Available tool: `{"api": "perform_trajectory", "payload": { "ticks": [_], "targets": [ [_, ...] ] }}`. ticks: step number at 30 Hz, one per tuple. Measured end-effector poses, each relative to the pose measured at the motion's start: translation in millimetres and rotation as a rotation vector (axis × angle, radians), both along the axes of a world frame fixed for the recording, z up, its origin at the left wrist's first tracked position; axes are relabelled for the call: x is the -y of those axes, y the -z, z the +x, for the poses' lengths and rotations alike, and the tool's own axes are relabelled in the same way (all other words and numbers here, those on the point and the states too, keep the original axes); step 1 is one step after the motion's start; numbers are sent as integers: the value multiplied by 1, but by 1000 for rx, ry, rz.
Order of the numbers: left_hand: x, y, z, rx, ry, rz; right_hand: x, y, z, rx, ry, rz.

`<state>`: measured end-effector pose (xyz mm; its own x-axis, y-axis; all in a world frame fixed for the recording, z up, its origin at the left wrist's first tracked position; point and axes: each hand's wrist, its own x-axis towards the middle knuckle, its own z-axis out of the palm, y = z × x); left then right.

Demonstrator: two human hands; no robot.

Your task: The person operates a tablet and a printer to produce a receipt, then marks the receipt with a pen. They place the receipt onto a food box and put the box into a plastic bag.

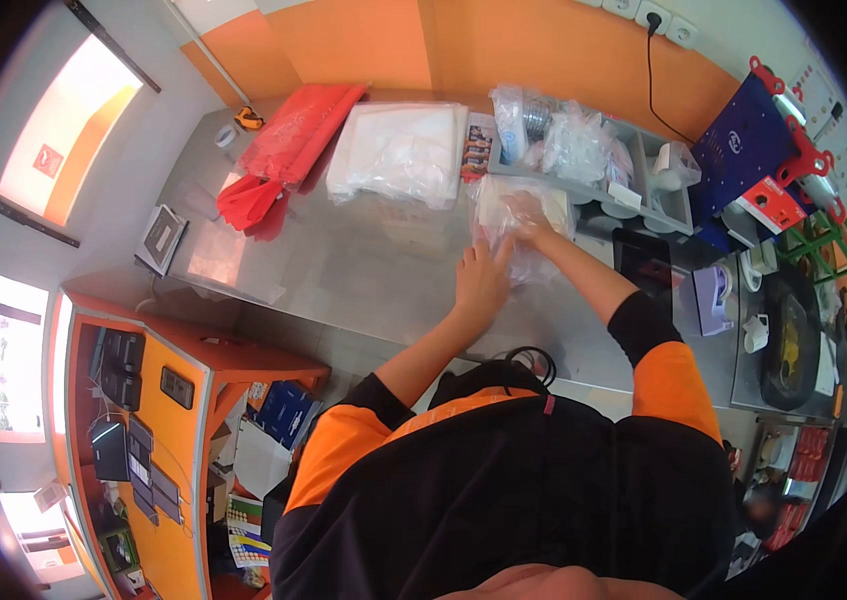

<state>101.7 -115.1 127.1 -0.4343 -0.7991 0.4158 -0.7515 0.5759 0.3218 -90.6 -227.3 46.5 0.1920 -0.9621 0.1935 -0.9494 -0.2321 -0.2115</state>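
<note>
A clear plastic bag [542,262] with pale, flat contents lies on the steel table [364,290]. My left hand [484,280] is at the bag's left edge, its fingers partly spread and touching the plastic. My right hand [527,218] reaches into or over the bag's upper part; film partly hides its fingers, so their grip is unclear. To the left sits a stack of white plastic bags [397,150]. Beyond that lie red bags [289,145]. A small printed card [479,145] stands between the white stack and a grey tray.
The grey divided tray [679,205] holds plastic-wrapped items behind my hands. Right of them are a dark tablet [642,262], a purple-white dispenser [712,298] and a blue-red machine [744,150]. An orange shelf [169,430] with a phone stands at the lower left.
</note>
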Motion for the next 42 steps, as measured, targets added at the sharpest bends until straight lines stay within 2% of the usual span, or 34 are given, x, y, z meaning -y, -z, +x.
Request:
{"api": "perform_trajectory", "payload": {
  "ticks": [1,4,5,7,9,10,12,14,15,16,19,21,22,25,28,33,37,38,40,42],
  "targets": [
    [13,16,-3,62,-20,33,2,-9,3,-69,-2,43],
    [31,-11,4,-226,69,328,0,-46,5,-342,-23,204],
    [33,-24,7,-344,112,311,-1,-57,6,-473,-50,274],
    [31,-64,11,-576,197,274,3,-46,1,-494,-98,232],
    [26,-65,7,-539,354,148,2,-26,-11,-279,-130,15],
    [23,-65,4,-526,430,78,2,-24,-13,-284,-127,34],
    [4,-55,-1,-166,357,-189,4,-28,-15,-292,-125,58],
    [2,-30,3,84,234,-237,-1,-42,-11,-327,-130,125],
    [10,-7,7,145,156,-162,-4,-48,-10,-343,-125,158],
    [15,-2,9,203,82,-89,-5,-46,-9,-284,-93,155],
    [36,-7,23,55,147,-5,-24,-43,-1,-123,-13,188],
    [25,-29,25,-186,357,100,-36,-67,5,-31,14,222],
    [18,-49,25,-304,467,149,-44,-96,16,-13,9,272],
    [-19,-125,19,-555,469,379,-53,-120,34,23,-11,326],
    [-32,-154,17,-662,401,428,-57,-106,50,43,-84,373],
    [-26,-154,22,-828,276,416,-69,-78,57,-52,-151,524],
    [-17,-156,43,-1100,151,442,-98,-134,75,-68,-200,664],
    [-14,-153,52,-1114,125,466,-101,-102,71,-58,-353,404],
    [-11,-138,70,-1142,61,521,-119,-88,75,95,-390,291],
    [-17,-123,81,-1233,101,639,-133,-64,78,314,-379,302]
  ]
}}
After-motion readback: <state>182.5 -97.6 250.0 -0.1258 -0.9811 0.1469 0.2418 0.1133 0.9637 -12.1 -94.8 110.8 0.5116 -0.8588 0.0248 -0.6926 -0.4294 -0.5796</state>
